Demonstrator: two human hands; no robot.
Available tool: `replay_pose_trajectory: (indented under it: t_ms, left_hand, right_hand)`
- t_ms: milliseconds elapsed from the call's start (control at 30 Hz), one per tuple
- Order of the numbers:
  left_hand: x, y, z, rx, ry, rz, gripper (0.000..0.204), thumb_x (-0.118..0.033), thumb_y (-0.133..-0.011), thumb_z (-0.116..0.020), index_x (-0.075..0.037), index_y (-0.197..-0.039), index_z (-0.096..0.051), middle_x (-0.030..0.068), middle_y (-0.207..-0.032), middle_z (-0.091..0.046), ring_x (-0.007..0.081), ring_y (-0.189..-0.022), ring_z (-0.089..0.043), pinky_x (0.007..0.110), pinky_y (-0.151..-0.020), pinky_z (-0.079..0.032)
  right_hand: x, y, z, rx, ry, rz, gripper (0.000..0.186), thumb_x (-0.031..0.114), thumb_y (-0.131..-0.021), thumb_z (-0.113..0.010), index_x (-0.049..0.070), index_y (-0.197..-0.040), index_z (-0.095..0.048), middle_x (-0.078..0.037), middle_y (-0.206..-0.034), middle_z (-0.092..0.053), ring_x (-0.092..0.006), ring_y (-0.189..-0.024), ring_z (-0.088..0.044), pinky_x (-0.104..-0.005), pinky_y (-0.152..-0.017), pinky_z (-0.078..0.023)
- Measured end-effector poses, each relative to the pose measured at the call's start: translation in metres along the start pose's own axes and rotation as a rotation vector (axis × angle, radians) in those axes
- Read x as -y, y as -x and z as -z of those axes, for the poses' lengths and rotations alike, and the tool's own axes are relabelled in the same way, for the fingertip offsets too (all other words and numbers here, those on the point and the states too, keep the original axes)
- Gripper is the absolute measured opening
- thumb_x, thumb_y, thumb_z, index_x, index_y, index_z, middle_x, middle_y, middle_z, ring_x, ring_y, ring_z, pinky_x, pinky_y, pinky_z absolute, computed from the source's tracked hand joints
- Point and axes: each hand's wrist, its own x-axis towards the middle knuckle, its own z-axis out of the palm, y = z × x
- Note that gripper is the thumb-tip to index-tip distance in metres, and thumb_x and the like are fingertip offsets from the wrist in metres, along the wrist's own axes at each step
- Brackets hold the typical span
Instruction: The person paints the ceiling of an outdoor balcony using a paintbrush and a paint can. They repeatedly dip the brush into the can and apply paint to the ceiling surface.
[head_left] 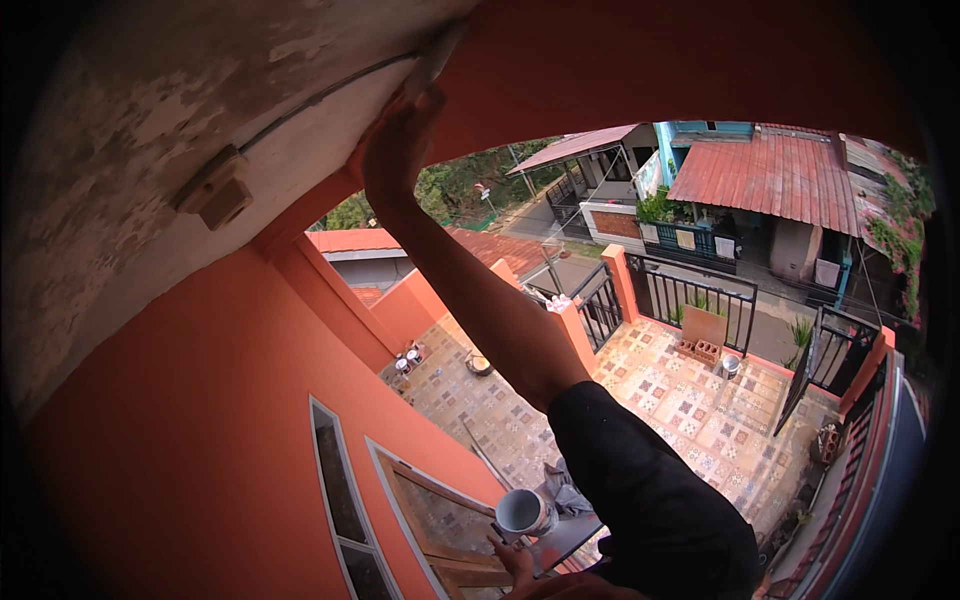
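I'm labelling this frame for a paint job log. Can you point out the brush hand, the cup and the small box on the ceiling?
Right hand (400,150), head view, on the back of the hand.
White cup (520,512), head view, on its open rim.
Ceiling box (218,190), head view, on its face.

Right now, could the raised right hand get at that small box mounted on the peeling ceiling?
Probably yes. The right hand is already up at the ceiling edge, gripping a pale tool, and the small box sits close by with nothing between them. The left hand holds a cup.
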Motion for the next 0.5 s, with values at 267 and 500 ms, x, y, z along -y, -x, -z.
replay_pose_trajectory:
  t_ms: [267, 500]
  left_hand:
    - [-0.008, 0.004, 0.005, -0.001, 0.035, 0.008, 0.087, -0.002, -0.089, -0.057, -0.005, -0.159, -0.005, 0.0343, -0.143, -0.040, 0.0461, -0.130, -0.047, 0.048, -0.107, -0.040]
    - [-0.014, 0.004, 0.007, -0.001, 0.009, 0.027, 0.090, 0.001, -0.084, -0.057, -0.002, -0.158, -0.006, 0.0344, -0.147, -0.037, 0.0468, -0.133, -0.043, 0.049, -0.111, -0.035]
  right_hand:
    - [0.005, -0.003, -0.005, -0.016, -0.010, 0.044, 0.047, 0.000, -0.097, -0.038, 0.004, -0.142, -0.024, -0.040, -0.106, -0.056, -0.0550, -0.090, -0.057, -0.0595, -0.073, -0.035]
    - [0.002, -0.004, -0.010, -0.055, -0.026, 0.130, 0.039, 0.006, -0.101, -0.038, 0.002, -0.140, -0.031, -0.035, -0.116, -0.054, -0.0519, -0.105, -0.056, -0.0563, -0.084, -0.040]
